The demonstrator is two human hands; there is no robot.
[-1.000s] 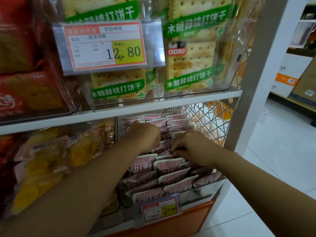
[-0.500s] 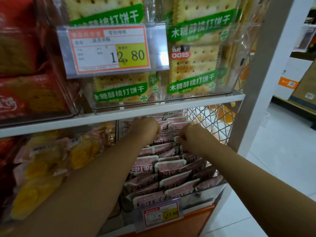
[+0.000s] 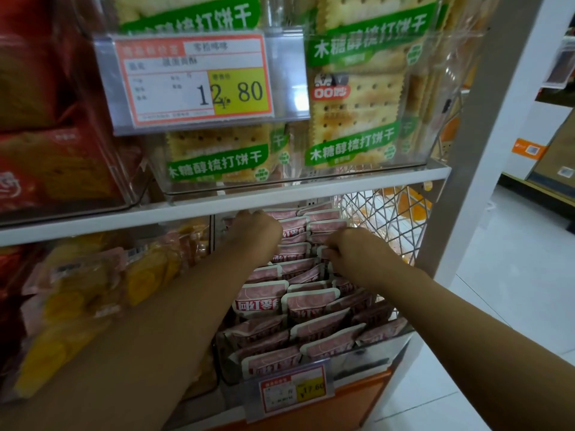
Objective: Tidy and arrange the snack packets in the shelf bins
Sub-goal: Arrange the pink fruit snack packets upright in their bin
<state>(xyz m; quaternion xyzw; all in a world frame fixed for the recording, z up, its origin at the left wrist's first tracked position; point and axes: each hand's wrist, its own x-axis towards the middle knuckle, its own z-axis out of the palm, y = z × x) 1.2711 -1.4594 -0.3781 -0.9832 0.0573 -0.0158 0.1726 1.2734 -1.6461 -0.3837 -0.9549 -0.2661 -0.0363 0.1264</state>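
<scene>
Shelf bin of pink packets — front rows stand ordered, rear rows at 12 o'clock remain; right hand pinches one, grip of left hand cannot be told.

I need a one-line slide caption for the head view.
Left hand and right hand reach among pink snack packets in the lower shelf bin, under green-labelled crackers.

White shelf board with clear bins of cracker packets; below, another of pink snack packets
</scene>
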